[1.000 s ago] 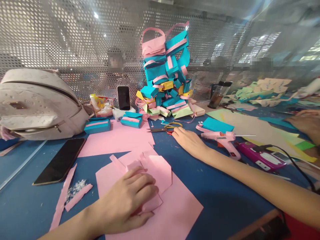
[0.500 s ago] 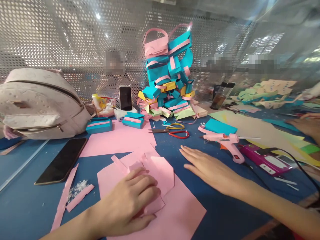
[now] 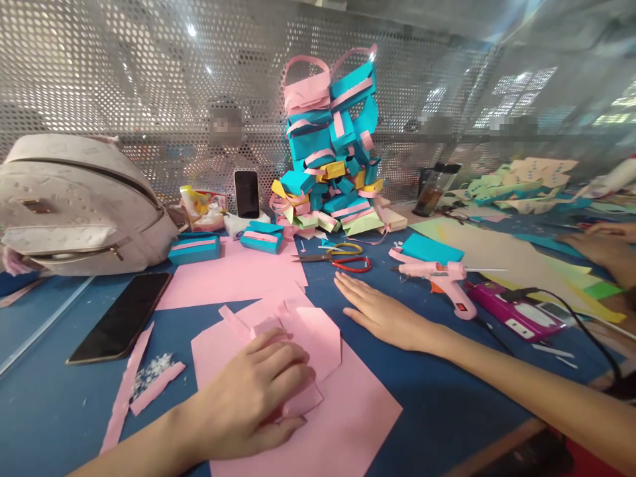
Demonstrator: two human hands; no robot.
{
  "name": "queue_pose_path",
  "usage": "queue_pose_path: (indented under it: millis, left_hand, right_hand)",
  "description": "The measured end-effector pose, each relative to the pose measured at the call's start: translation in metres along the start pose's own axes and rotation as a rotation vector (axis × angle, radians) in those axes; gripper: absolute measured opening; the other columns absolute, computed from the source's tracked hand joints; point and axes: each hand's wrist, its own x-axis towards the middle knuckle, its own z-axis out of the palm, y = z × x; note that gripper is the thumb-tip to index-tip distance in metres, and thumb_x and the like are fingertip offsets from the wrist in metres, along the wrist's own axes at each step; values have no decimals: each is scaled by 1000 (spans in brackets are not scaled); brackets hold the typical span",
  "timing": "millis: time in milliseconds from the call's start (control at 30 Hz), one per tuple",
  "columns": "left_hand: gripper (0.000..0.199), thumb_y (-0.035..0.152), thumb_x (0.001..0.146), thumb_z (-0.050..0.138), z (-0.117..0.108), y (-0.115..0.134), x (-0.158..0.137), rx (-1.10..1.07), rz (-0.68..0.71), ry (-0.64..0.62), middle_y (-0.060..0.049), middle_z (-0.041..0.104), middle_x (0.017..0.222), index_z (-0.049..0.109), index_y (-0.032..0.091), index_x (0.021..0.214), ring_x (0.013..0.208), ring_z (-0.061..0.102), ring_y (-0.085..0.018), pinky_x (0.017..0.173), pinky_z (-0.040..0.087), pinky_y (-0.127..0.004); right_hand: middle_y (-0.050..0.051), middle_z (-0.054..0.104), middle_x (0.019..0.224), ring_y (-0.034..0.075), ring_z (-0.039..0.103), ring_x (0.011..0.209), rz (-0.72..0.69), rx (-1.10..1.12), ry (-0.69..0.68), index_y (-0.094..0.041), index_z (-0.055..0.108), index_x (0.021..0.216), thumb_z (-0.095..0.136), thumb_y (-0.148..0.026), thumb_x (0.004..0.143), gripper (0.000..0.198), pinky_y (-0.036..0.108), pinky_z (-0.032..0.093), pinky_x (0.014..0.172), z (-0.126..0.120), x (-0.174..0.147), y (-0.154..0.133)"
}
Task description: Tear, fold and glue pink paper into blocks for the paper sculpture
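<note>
From where I stand, the person's left hand (image 3: 261, 391) is at the lower centre of the frame, its fingers bent over a folded pink paper piece (image 3: 304, 401); whether they grip it or only press on it, I can't tell. That piece lies on a larger pink sheet (image 3: 365, 407), which is spread on the blue table (image 3: 422, 404). The right hand (image 3: 385, 315), just right of centre, is stretched flat, palm down, fingers close together and thumb a little apart. Just beyond its fingertips are the scissors (image 3: 331, 259), with one red handle loop and one yellow. Farther right sits a pink glue gun (image 3: 442, 270), a purple power strip (image 3: 514, 310) near its grip. At the left of the frame a dark phone (image 3: 119, 318) lies flat in front of a pale backpack (image 3: 84, 212), with white beads (image 3: 155, 374) between torn pink strips (image 3: 127, 391) below it. Up at top centre rises a tall stack of paper bags (image 3: 311, 142), mostly blue and pink, while another person's hand (image 3: 603, 248) rests at the right edge
</note>
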Motion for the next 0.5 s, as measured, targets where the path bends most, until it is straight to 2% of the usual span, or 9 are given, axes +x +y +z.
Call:
queue_pose_path:
  millis: [133, 267, 400, 500]
  left_hand:
    - [32, 28, 91, 55, -1, 1, 1, 4, -8, -3, -13, 63, 119, 55, 16, 120, 109, 59, -27, 110, 37, -50]
    - [32, 28, 90, 55, -1, 0, 2, 0, -1, 12, -12, 63, 118, 55, 17, 120, 107, 61, -26, 110, 38, -49]
    - [30, 28, 91, 54, 0, 0, 1, 1, 0, 12, -11, 63, 118, 56, 16, 119, 108, 60, -26, 109, 38, -48]
    - [30, 29, 92, 52, 1, 0, 0, 11, -8, -6, -11, 62, 119, 55, 16, 119, 110, 59, -26, 111, 35, -49]
  right_hand:
    - [9, 20, 160, 25, 22, 146, -26, -5, -9, -19, 23, 155, 30, -42, 102, 58, 48, 27, 118, -4, -23, -7]
    - [11, 23, 159, 26, 24, 146, 30, -94, 25, -15, 26, 154, 28, -45, 102, 61, 49, 30, 117, -1, -38, -10]
    - [18, 22, 158, 29, 21, 146, 75, -165, 41, -4, 29, 152, 27, -56, 99, 74, 50, 28, 117, 6, -26, -7]
    - [19, 20, 158, 30, 19, 146, 87, -130, 45, -2, 28, 152, 27, -61, 98, 80, 49, 27, 118, 7, -8, -3]
